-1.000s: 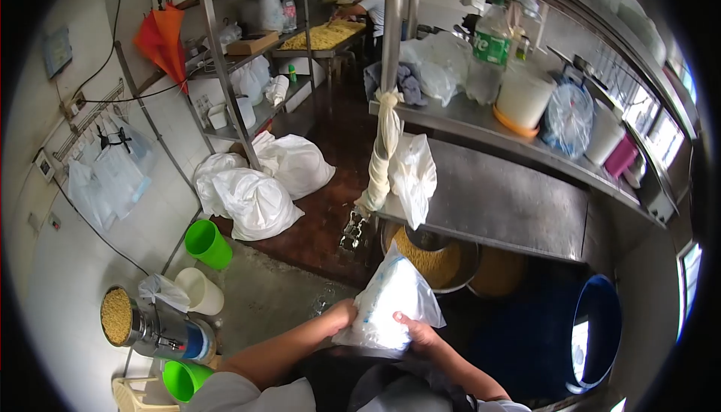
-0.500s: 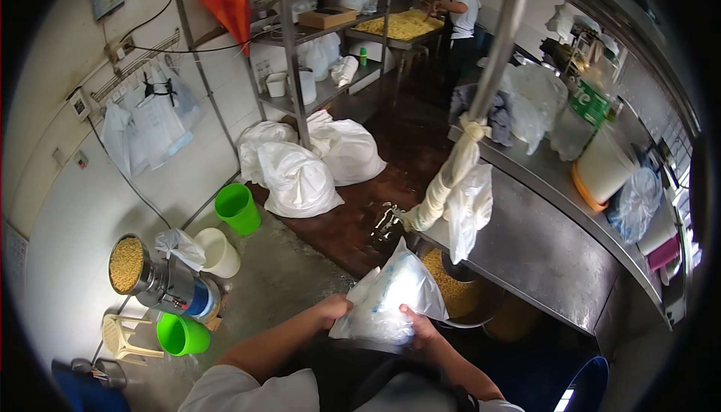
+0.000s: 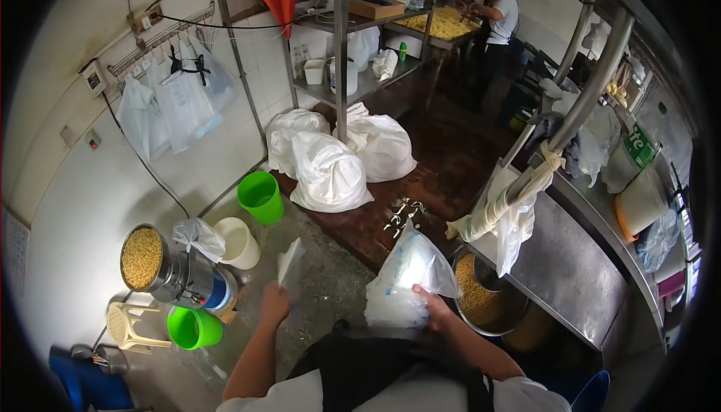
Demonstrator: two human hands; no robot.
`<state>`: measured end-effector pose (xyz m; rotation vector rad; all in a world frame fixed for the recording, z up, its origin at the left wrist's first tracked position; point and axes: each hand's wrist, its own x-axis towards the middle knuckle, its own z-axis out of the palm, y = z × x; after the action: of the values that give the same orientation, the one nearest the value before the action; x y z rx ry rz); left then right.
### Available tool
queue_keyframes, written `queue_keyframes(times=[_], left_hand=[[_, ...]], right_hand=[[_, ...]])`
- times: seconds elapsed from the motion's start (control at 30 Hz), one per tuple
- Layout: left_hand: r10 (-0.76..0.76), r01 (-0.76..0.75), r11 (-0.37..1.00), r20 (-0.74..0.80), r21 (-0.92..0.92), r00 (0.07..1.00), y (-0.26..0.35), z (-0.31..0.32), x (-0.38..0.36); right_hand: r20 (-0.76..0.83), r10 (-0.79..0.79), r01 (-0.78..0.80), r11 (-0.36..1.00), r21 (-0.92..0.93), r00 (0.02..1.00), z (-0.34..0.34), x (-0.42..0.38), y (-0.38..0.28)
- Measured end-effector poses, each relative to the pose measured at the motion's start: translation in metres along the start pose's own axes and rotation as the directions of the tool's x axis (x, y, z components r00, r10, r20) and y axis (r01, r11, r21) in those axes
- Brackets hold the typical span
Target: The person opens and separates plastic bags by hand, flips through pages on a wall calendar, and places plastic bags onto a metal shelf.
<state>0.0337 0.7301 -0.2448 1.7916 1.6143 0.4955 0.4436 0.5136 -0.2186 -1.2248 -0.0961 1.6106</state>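
My left hand (image 3: 276, 304) is held out over the floor, closed on a thin whitish plastic bag (image 3: 289, 263) that sticks up from the fingers. Over to the right, my right hand (image 3: 431, 308) grips a larger bundle of whitish plastic bags (image 3: 405, 273) with blue print, its thumb lying on top. The bundle is in front of my body, its pointed corner upward. Just beyond it, a metal pot (image 3: 502, 331) of yellowish grains stands beside the steel table. A gap of bare floor shows between the two hands.
On the left stand a grinder (image 3: 184, 280) topped with grains, green buckets (image 3: 261, 199) and a white bucket (image 3: 237, 244). Full white sacks (image 3: 330, 175) lean by the shelf post. The steel table (image 3: 567, 262) edges the right side. At the back, a person (image 3: 505, 18) works at a tray.
My left hand has come away from the bundle and moved left with a plastic bag in it. My right hand keeps the bundle. The view has shifted left.
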Motion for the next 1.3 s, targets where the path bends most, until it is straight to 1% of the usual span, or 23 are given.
queue_keyframes(times=[0.07,0.13,0.17,0.23,0.27,0.33,0.37,0.47,0.5,0.53,0.57,0.63,0.67,0.73,0.77,0.83,0.87,0.93,1.07,1.13,1.17,1.27,1.3], left_hand=[[-0.047,0.046,0.999,-0.051,-0.022,0.998,-0.006,-0.021,-0.001],[-0.164,0.153,0.982,-0.104,-0.107,0.981,-0.004,-0.042,-0.003],[-0.164,0.153,0.982,-0.099,-0.11,0.982,-0.008,-0.047,0.001],[-0.239,0.205,0.924,-0.067,-0.322,0.969,-0.021,-0.054,0.009],[-0.238,0.206,0.924,-0.063,-0.322,0.969,-0.03,-0.055,0.015],[-0.322,0.3,0.821,0.04,-0.486,0.946,-0.04,-0.057,0.027],[-0.321,0.3,0.821,0.043,-0.485,0.946,-0.045,-0.058,0.033],[-0.291,0.287,0.878,0.047,-0.383,0.955,-0.05,-0.065,0.057],[-0.017,0.013,0.999,-0.136,-0.031,0.991,-0.071,-0.055,0.073],[0.304,-0.22,0.908,-0.201,0.356,0.931,-0.069,-0.055,0.083],[0.31,-0.226,0.907,-0.199,0.356,0.93,-0.068,-0.053,0.09],[0.468,-0.296,0.83,-0.302,0.472,0.83,-0.015,-0.06,0.098],[0.469,-0.297,0.83,-0.304,0.471,0.829,0.0,-0.057,0.11],[0.322,-0.271,0.915,-0.135,0.298,0.937,0.025,-0.052,0.132],[0.324,-0.269,0.914,-0.145,0.305,0.935,0.031,-0.043,0.142],[0.223,-0.22,0.966,-0.008,0.134,0.975,0.051,-0.027,0.168],[0.236,-0.23,0.962,-0.025,0.145,0.971,0.065,-0.026,0.178],[0.053,-0.016,0.989,0.253,-0.147,0.966,0.112,-0.04,0.187],[0.163,-0.126,0.98,0.248,-0.157,0.955,0.137,-0.038,0.241],[0.275,-0.259,0.961,0.257,-0.095,0.926,0.141,-0.043,0.278],[0.228,-0.241,0.97,0.24,0.026,0.944,0.149,-0.046,0.29],[0.225,-0.249,0.964,0.219,0.09,0.949,0.188,-0.065,0.321],[0.226,-0.253,0.961,0.206,0.113,0.952,0.198,-0.069,0.332]], right_hand=[[0.002,0.009,-0.009,1.0,-0.001,1.0,0.017,0.012,-0.005],[-0.02,0.056,-0.058,0.991,-0.12,0.998,0.04,0.018,-0.011],[-0.026,0.055,-0.058,0.991,-0.121,0.998,0.046,0.023,-0.01],[-0.002,0.035,-0.035,0.99,-0.135,0.999,0.055,0.036,-0.007],[-0.006,0.035,-0.036,0.99,-0.134,0.999,0.058,0.042,-0.005],[-0.013,0.008,-0.009,0.997,-0.08,1.0,0.064,0.051,0.001],[-0.016,0.007,-0.009,0.997,-0.078,1.0,0.065,0.054,0.004],[-0.042,-0.021,0.022,0.999,0.035,0.999,0.07,0.059,0.001],[-0.023,-0.026,0.028,0.995,0.093,0.999,0.073,0.055,-0.002],[-0.005,-0.033,0.033,0.988,0.151,0.999,0.074,0.054,-0.004],[-0.008,-0.038,0.039,0.987,0.155,0.999,0.074,0.056,-0.005],[-0.063,-0.084,0.093,0.983,0.158,0.994,0.071,0.06,-0.009],[-0.062,-0.087,0.095,0.983,0.158,0.994,0.071,0.064,-0.011],[-0.151,-0.12,0.15,0.967,0.208,0.981,0.074,0.076,-0.015],[-0.139,-0.122,0.15,0.966,0.21,0.983,0.077,0.084,-0.018],[-0.096,-0.088,0.114,0.942,0.315,0.991,0.083,0.105,-0.031],[-0.077,-0.102,0.121,0.94,0.32,0.992,0.085,0.123,-0.036],[-0.053,-0.095,0.107,0.946,0.305,0.994,0.083,0.166,-0.048],[0.068,-0.163,0.136,0.947,0.29,0.984,0.093,0.241,-0.104],[0.042,-0.155,0.137,0.947,0.292,0.987,0.103,0.267,-0.138],[0.034,-0.166,0.15,0.947,0.283,0.986,0.111,0.273,-0.161],[0.003,-0.151,0.145,0.95,0.276,0.989,0.125,0.292,-0.224],[-0.001,-0.202,0.194,0.941,0.276,0.979,0.128,0.296,-0.243]])
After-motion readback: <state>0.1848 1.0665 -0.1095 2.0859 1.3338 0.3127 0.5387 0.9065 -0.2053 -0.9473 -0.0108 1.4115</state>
